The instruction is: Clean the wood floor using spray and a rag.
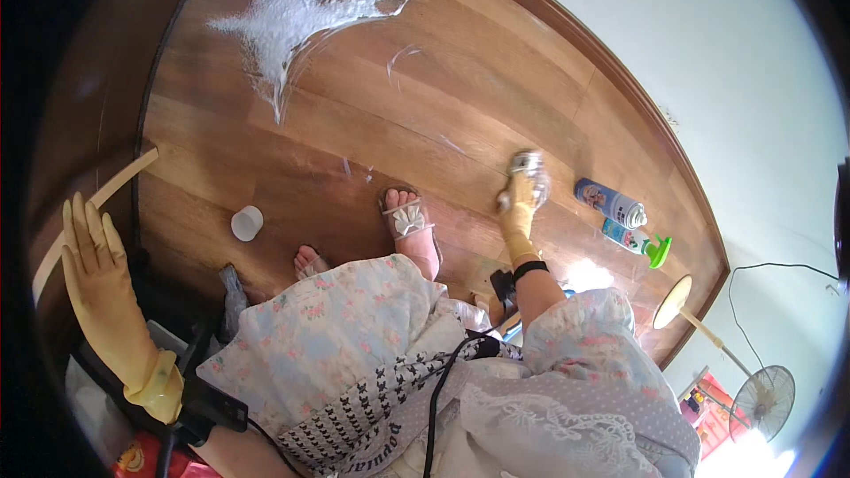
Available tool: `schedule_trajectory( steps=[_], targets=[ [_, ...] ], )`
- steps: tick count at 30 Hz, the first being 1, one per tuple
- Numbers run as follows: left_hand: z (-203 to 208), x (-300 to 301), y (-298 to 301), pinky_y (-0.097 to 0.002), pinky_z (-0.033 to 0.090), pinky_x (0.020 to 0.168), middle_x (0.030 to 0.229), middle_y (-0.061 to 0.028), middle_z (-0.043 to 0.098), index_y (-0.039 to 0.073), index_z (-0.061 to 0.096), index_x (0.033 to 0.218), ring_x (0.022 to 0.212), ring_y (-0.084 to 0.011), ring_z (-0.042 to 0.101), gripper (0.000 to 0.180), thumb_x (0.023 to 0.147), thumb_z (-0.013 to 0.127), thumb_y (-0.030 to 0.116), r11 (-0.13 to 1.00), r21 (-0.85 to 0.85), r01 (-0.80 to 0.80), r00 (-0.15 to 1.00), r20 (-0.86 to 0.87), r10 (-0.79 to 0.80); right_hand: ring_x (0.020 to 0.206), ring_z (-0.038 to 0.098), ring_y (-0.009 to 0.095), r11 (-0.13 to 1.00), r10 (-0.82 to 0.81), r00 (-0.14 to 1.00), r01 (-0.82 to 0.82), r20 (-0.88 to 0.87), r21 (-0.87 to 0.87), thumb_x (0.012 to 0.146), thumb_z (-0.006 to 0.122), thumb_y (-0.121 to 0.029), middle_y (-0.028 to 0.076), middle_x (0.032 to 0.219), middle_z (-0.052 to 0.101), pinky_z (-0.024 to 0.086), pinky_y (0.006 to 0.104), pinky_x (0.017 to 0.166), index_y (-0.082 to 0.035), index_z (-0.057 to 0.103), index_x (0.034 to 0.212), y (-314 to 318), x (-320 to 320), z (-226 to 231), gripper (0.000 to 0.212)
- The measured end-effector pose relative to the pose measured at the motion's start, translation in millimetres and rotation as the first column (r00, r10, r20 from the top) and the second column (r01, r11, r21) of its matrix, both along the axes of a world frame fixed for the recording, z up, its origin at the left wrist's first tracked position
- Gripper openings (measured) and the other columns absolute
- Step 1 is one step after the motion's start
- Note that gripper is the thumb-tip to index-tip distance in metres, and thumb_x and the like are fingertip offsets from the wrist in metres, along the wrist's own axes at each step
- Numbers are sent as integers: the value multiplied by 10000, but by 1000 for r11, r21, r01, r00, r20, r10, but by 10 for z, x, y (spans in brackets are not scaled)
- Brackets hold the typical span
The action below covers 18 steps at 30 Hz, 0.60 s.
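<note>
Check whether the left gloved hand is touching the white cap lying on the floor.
Apart. In the head view the left hand is raised with fingers spread, and bare wooden floor separates it from the white cap.

Yellow rubber gloves on both hands, black wristband, pale floral dress with lace hem, bow-trimmed sandals.

Wooden floor (354,133) — white powder (301,9), cap (247,223), two spray cans (611,204).

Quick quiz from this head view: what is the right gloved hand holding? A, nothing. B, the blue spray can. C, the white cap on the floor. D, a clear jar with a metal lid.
D: the right hand in its yellow glove grips a clear jar with a metal lid, while the blue spray can and white cap lie apart on the wooden floor.
</note>
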State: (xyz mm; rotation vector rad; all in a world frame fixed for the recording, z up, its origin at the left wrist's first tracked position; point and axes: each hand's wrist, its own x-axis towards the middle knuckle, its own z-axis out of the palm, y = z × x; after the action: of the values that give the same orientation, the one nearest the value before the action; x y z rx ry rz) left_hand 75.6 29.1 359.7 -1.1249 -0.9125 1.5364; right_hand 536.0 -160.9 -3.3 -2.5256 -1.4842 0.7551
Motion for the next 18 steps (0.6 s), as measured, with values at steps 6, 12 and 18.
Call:
schedule_trajectory(
  steps=[6,12,18],
  targets=[
    [-112,-127,36,-289,131,1110,1442,-60,131,20,146,1356,1328,-135,115,428,955,164,167,918,-343,202,-283,-917,-280,1319,156,313,754,-600,757,424,260,502,829,488,-301,143,1427,195,117,433,1057,-66,254,1351,1490,109,-408,619],
    [-57,-269,-25,-261,131,1107,1436,-81,150,-21,142,1348,1319,-133,142,422,958,124,139,919,-291,266,-173,-952,-252,1311,164,319,879,257,963,-267,80,396,769,538,-254,98,1403,253,147,516,1026,-92,303,1329,2720,-1561,-309,629],
    [-31,-230,5,-262,51,1110,1442,79,121,206,135,1372,1329,-75,100,492,895,255,206,908,-94,409,271,-937,-219,1232,342,267,557,798,592,-657,-110,508,721,530,-66,107,1275,437,306,419,973,-101,510,1176,2010,-2038,-187,456]
  ],
)
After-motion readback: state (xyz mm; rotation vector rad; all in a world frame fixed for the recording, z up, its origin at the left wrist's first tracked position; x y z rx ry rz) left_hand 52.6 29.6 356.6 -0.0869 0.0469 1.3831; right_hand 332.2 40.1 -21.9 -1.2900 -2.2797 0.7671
